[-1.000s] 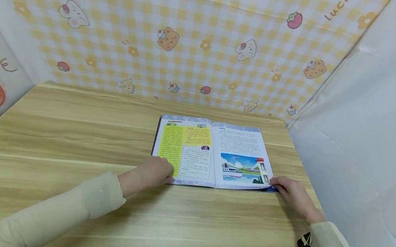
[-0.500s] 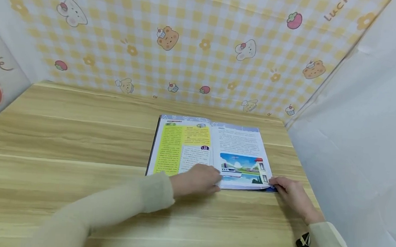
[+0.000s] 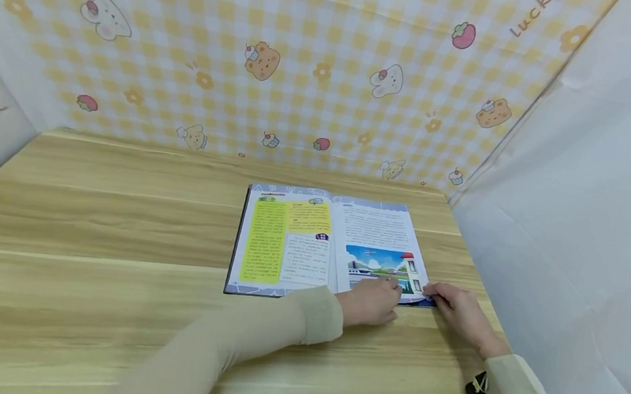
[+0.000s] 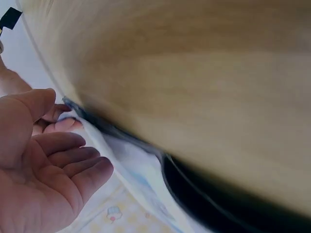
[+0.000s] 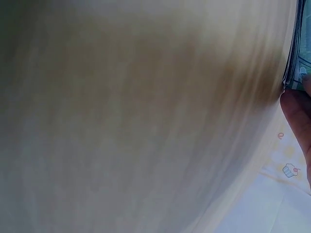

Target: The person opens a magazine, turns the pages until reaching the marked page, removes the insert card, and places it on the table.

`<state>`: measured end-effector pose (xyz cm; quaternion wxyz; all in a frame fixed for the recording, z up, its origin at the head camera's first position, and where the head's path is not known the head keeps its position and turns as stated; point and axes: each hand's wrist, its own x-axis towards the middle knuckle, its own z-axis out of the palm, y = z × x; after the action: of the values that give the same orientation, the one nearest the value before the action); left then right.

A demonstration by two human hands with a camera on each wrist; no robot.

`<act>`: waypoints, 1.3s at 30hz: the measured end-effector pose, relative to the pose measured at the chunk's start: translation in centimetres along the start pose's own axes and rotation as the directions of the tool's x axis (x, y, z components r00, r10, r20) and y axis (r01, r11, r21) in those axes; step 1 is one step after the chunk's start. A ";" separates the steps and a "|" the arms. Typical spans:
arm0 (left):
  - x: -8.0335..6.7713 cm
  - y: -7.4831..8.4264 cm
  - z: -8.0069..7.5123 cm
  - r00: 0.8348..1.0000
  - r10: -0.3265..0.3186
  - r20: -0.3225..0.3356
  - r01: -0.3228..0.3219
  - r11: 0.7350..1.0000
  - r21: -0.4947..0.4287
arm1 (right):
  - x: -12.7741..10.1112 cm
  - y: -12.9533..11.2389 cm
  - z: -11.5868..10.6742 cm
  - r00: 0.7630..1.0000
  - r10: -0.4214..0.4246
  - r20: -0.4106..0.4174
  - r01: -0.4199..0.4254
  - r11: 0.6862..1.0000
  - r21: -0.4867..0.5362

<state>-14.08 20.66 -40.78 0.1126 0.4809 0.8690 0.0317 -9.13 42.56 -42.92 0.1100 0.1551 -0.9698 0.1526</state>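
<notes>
Worktop (image 3: pixel 94 254) spreads wide in pale wood, and an open book (image 3: pixel 289 244) lies flat right of centre; left hand (image 3: pixel 371 301) rests on its lower right page, fingers (image 4: pixel 73 160) relaxed and apart, while right hand (image 3: pixel 459 312) pinches the corner.

We list a book (image 3: pixel 330 242) with a dark cover edge: its left page has yellow and white blocks, its right page white text over a blue-sky picture with green and a red roof. The worktop (image 3: pixel 96 223) is light wood grain. The backdrop (image 3: pixel 303 66) is yellow-and-white check with bears, bunnies, strawberries and cupcakes. The side wall (image 3: pixel 581 212) is plain white. Our sleeves (image 3: pixel 236 351) are pale beige.
</notes>
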 end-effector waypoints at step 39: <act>3.8 1.8 0.7 0.997 -0.017 -0.075 0.030 0.984 0.174 | -0.4 0.5 -0.2 0.999 0.006 -0.049 -0.003 0.998 0.065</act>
<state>-14.36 24.81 -41.78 0.0385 0.4771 0.8775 -0.0284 -8.94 43.22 -42.93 0.1284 0.1525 -0.9617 0.1880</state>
